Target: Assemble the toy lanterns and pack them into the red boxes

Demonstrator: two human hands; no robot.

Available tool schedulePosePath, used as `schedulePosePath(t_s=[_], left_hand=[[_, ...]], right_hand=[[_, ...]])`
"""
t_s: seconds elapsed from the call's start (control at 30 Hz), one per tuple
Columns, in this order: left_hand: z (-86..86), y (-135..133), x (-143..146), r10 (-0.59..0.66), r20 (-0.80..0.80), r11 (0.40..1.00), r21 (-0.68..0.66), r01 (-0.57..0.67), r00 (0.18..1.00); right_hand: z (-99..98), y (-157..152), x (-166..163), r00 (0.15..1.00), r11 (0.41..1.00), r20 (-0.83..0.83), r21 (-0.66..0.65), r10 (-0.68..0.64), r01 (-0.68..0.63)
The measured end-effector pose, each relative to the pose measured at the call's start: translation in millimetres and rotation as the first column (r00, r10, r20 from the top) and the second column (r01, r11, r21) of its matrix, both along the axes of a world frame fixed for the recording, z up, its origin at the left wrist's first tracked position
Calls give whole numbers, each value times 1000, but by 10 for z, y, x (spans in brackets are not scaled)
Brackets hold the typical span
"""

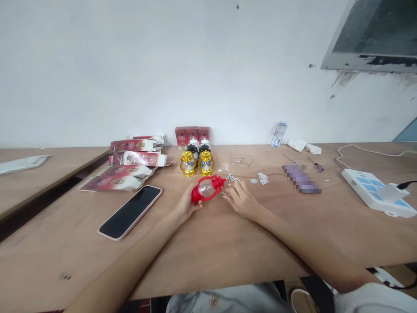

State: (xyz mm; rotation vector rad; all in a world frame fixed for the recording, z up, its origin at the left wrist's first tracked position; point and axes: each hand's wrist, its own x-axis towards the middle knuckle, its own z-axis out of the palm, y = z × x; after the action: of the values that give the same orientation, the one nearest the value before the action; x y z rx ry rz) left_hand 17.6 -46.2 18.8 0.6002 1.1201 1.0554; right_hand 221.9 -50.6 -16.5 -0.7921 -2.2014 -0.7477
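My left hand is closed around the base of a small red toy lantern, which lies tilted with its top toward the right. Its middle is a clear globe. Beside that top, my right hand has its fingers pinched on a thin, pale wire-like piece, too small to make out well. Small silvery-white pieces lie just beyond the right fingertips. Two gold lanterns stand upright behind the red one, with black and white ones partly hidden behind them.
Flattened red boxes are piled at the left, near a phone. Three upright red boxes stand against the wall. Wire loops, white pieces, a blurred purple object and a power strip lie rightward. A clear bottle leans behind.
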Motion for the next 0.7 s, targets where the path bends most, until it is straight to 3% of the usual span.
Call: schedulePosePath(t_s=[0.1, 0.23, 0.43, 0.7], left_hand=[[6, 19, -15, 12, 26, 1000, -21, -11, 1000], [19, 26, -25, 8, 52, 999, -37, -6, 999], [17, -2, 1, -52, 52, 998, -25, 54, 997], [8, -1, 4, -107, 53, 994, -12, 108, 993]], right_hand=[[-33, 24, 26, 1000, 999, -24, 35, -6, 7], [-21, 26, 69, 991, 990, -96, 117, 96, -85], [-28, 39, 89, 989, 992, -67, 9, 128, -128], [-39, 55, 118, 988, 988, -29, 30, 152, -151]])
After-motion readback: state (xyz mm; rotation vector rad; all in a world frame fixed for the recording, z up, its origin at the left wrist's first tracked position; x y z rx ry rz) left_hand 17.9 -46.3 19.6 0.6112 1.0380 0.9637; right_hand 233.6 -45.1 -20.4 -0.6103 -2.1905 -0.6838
